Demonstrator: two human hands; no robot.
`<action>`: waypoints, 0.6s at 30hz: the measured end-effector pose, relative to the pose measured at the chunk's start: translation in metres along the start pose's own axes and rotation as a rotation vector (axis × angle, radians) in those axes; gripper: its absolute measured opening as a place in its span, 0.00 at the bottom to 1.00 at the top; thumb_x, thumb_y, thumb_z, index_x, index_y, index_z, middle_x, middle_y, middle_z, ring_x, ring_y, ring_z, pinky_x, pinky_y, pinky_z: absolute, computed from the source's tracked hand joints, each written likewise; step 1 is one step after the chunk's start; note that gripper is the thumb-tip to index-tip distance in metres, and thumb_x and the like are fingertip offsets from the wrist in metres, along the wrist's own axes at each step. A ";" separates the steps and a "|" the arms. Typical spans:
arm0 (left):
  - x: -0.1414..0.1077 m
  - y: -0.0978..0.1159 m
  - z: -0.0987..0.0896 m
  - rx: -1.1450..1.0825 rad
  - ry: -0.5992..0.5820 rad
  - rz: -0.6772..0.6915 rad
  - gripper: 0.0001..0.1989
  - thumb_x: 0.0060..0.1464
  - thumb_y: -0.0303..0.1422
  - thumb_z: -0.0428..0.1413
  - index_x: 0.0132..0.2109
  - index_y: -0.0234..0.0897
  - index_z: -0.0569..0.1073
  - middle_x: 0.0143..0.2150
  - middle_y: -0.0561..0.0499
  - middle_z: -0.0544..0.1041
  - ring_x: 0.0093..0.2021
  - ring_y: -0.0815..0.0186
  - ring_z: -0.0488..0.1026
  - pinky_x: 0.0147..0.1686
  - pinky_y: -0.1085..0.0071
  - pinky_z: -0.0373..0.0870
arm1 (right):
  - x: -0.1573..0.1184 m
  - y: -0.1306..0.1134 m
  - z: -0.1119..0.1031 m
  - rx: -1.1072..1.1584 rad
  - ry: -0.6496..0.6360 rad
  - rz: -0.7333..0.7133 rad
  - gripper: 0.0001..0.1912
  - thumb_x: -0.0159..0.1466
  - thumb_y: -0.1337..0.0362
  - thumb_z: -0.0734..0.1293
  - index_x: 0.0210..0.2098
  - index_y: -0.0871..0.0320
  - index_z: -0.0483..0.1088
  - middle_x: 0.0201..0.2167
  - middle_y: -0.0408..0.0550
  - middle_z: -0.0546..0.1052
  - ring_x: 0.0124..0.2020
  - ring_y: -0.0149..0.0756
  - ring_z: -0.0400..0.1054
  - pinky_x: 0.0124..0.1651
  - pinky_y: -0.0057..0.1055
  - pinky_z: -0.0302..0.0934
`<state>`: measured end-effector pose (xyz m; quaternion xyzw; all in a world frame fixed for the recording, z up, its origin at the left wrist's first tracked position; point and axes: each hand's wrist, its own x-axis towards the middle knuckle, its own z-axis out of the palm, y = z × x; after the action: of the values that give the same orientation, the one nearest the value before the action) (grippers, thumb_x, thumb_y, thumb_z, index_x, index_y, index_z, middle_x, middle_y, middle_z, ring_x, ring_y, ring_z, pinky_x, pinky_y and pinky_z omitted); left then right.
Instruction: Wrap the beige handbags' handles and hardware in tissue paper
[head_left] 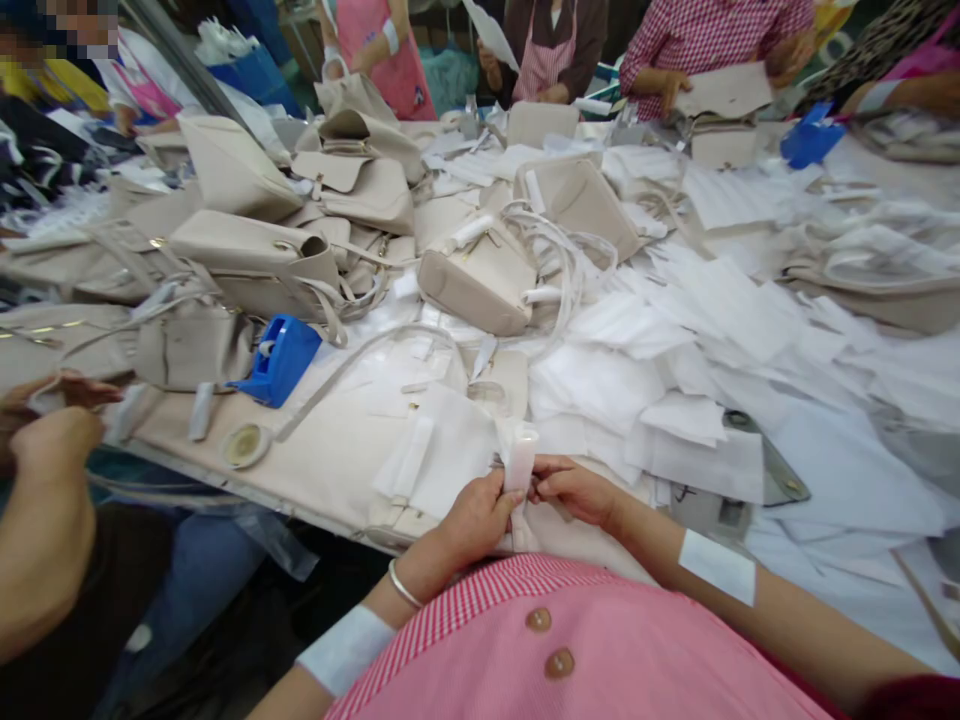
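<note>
In front of my apron, my left hand (478,512) pinches a beige bag strap wrapped in white padding (520,462), its thumb across the front. From the other side, my right hand (576,490) meets the same wrapped strap with its fingers drawn together; their tips are partly hidden behind it. The strap stands upright near the table edge. A beige handbag (499,383) lies just beyond my hands, partly covered by white sheets (450,440). Left of them, a white padding roll (411,460) rests on the sheet.
Several beige handbags (480,270) are heaped farther back. White paper sheets (645,370) spread to the right. A blue tape dispenser (279,360) and a tape roll (246,445) sit to the left. A co-worker's arm (49,490) is at the left; other people stand across the table.
</note>
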<state>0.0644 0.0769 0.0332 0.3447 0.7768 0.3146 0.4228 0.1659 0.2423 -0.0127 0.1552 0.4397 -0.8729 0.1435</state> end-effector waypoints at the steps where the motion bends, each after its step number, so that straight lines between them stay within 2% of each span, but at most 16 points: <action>1: 0.000 -0.001 0.000 0.006 0.005 0.004 0.10 0.61 0.35 0.49 0.43 0.37 0.73 0.33 0.47 0.78 0.33 0.61 0.74 0.35 0.68 0.66 | -0.001 0.001 0.004 0.058 0.011 0.009 0.15 0.51 0.63 0.70 0.38 0.61 0.77 0.29 0.45 0.75 0.28 0.31 0.65 0.36 0.29 0.60; 5: 0.001 -0.001 0.003 0.080 0.010 -0.014 0.10 0.61 0.35 0.48 0.43 0.36 0.72 0.34 0.46 0.78 0.33 0.60 0.74 0.34 0.68 0.67 | 0.000 0.008 0.026 0.199 0.213 -0.007 0.15 0.51 0.61 0.75 0.37 0.61 0.77 0.29 0.46 0.77 0.29 0.35 0.69 0.39 0.34 0.63; 9: 0.002 0.000 0.007 0.126 0.016 -0.038 0.11 0.61 0.35 0.49 0.45 0.35 0.72 0.38 0.43 0.79 0.38 0.58 0.75 0.38 0.67 0.67 | 0.005 0.017 0.036 0.255 0.350 -0.038 0.14 0.49 0.62 0.76 0.33 0.61 0.77 0.28 0.46 0.78 0.30 0.34 0.69 0.38 0.32 0.63; 13: 0.002 -0.001 0.010 0.124 0.045 -0.082 0.11 0.60 0.37 0.50 0.43 0.34 0.72 0.38 0.42 0.79 0.38 0.57 0.75 0.39 0.66 0.68 | 0.006 0.021 0.035 0.279 0.363 -0.040 0.13 0.49 0.62 0.76 0.32 0.61 0.76 0.28 0.47 0.78 0.31 0.35 0.70 0.40 0.32 0.63; 18: 0.002 -0.001 0.008 0.097 0.059 -0.088 0.11 0.59 0.37 0.52 0.42 0.36 0.73 0.37 0.44 0.79 0.38 0.58 0.75 0.39 0.66 0.68 | -0.001 0.018 0.031 0.264 0.262 -0.037 0.13 0.51 0.61 0.74 0.35 0.59 0.77 0.30 0.48 0.79 0.33 0.37 0.70 0.44 0.35 0.63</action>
<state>0.0705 0.0792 0.0276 0.3207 0.8177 0.2678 0.3961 0.1691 0.2074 -0.0078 0.2767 0.3391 -0.8979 0.0473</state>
